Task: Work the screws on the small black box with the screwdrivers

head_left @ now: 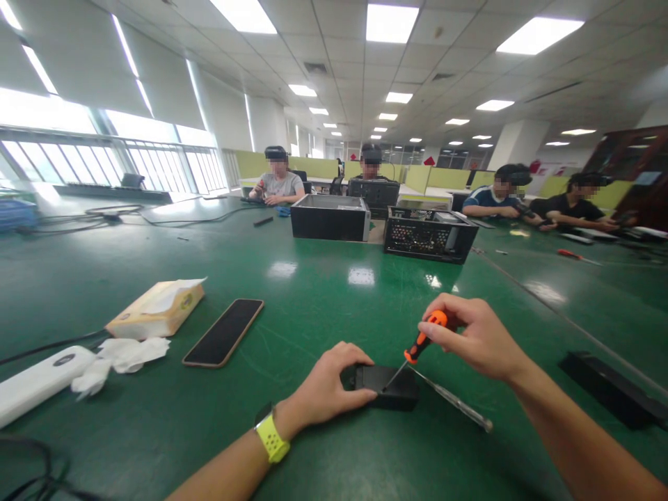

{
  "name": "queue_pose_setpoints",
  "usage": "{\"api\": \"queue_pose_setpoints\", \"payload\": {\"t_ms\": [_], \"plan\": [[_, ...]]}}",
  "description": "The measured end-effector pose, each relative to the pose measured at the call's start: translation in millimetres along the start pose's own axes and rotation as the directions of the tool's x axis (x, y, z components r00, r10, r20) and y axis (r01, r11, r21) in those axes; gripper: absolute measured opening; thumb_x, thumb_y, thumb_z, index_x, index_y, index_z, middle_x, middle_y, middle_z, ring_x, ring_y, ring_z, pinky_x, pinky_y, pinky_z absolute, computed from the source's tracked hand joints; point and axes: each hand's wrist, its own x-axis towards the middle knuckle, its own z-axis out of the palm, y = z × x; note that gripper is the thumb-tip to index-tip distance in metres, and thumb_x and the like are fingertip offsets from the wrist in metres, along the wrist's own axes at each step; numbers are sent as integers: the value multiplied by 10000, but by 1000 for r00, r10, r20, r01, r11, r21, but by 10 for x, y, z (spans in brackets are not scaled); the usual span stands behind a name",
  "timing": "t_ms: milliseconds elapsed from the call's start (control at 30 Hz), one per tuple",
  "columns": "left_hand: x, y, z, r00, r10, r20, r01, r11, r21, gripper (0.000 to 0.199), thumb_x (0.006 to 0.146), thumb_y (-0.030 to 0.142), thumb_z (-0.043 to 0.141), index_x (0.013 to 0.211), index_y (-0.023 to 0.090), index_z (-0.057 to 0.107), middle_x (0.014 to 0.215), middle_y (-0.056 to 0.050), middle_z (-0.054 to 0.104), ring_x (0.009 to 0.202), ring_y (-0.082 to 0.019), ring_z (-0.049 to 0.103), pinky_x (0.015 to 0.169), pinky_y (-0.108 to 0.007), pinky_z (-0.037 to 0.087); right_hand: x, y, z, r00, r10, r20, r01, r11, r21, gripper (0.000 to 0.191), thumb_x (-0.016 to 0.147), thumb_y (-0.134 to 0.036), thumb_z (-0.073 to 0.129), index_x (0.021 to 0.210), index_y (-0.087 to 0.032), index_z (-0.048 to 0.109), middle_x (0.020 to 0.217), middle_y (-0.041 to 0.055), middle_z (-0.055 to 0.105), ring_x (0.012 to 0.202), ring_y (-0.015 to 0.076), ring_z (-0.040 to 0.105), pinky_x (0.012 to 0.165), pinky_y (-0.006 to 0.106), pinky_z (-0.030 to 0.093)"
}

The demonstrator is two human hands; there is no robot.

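A small black rectangular box [399, 393] lies on the green table in front of me. My left hand [331, 383] wraps round its left end, thumb along the near side and fingers on the far side. An orange and black screwdriver [426, 335] is gripped by its handle in my right hand [470, 334], tilted, with its tip down at the top of the box near the left thumb. What the tip touches is too small to make out. Just right of the box lies a thin metal rod-shaped tool [459, 403].
A phone [224, 334], a tissue pack [159, 306], crumpled tissues [122, 358] and a white device [44, 383] lie leftward. A black bar-shaped part [613, 386] is at right. Computer cases [330, 221] stand farther back, with another screwdriver [577, 256]. Several people sit beyond.
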Motion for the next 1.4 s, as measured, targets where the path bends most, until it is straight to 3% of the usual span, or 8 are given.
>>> {"api": "queue_pose_setpoints", "payload": {"t_ms": [400,900,1400], "plan": [[-2,1,-9,1000,1,8,-1,1000,17,357,758,327,782,1064,198,649,1035,-53,669,952,-232,603,873,-347,466,-4,6,-9,998,-68,8,68,997,-46,274,868,-444,626,815,-176,653,714,26,664,577,131,554,490,236,425],[7,6,-14,1000,-13,11,12,1000,21,344,750,332,782,1045,200,665,1014,-53,671,945,-237,606,863,-351,468,-1,18,-13,998,-60,13,61,997,-38,266,857,-438,637,811,-176,652,707,24,662,578,133,555,495,238,423],[-1,-13,2,1000,6,-3,-6,1000,25,339,760,335,787,1047,200,669,1016,-52,670,950,-231,604,860,-343,462,-41,-80,-21,982,-186,-42,174,963,-205,311,843,-472,671,737,-179,661,642,2,617,539,119,501,510,253,393]]}}
